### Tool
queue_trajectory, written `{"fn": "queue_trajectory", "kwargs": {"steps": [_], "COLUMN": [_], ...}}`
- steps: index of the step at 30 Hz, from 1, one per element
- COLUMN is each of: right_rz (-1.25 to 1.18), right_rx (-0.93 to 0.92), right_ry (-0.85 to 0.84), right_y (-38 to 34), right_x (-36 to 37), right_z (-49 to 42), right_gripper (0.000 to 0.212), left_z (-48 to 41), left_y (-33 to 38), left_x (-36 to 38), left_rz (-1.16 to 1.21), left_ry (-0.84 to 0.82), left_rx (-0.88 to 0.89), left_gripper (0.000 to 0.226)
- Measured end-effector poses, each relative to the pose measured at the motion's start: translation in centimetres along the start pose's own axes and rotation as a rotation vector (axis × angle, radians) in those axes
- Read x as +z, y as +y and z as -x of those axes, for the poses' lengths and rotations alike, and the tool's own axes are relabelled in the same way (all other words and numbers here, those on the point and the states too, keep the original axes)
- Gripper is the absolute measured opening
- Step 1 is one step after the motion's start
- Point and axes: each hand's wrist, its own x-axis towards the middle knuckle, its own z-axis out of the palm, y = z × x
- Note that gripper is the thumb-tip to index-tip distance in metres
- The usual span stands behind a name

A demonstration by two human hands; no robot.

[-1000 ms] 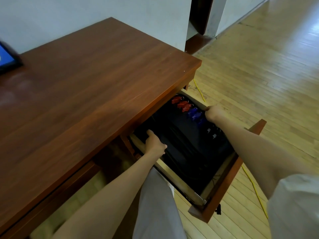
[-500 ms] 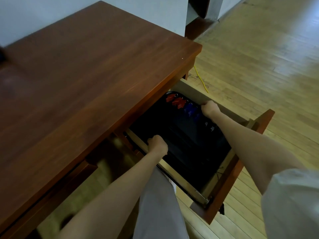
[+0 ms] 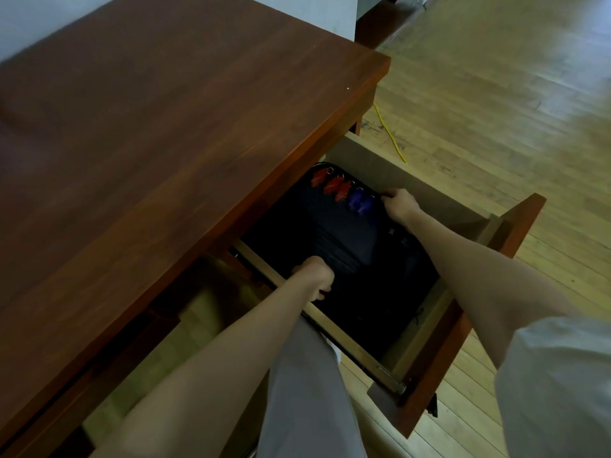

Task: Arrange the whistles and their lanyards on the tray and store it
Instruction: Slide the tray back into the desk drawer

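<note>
The black tray sits low in the open drawer under the desk, w/ red whistles and blue whistles in a row at its far edge. Left hand and right hand each close a grip on a tray rim. Risk: a tilt when letting go, so the smooth plastic whistles slide; lanyards are too dark to see.
</note>
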Motion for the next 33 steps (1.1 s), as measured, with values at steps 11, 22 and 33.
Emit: {"fn": "queue_trajectory", "kwargs": {"steps": [11,22,33], "right_rz": [-0.028,0.339,0.791], "right_rx": [0.022,-0.101,-0.216], "right_ry": [-0.006,-0.119,-0.049], "right_y": [1.4,1.3,0.3], "right_x": [1.4,0.6,-1.3], "right_z": [-1.0,0.4,11.5], "right_gripper": [0.037,0.052,0.052], "left_z": [-1.4,-0.2,8.2], "left_y": [-0.5,0.1,-2.5], "left_x": [0.4,-0.3,-3.6], "left_rz": [-0.08,-0.019,-0.767], "left_ry": [-0.023,-0.025,0.335], "left_rx": [0.008,-0.018,0.472], "left_gripper": [0.054,0.056,0.031]}}
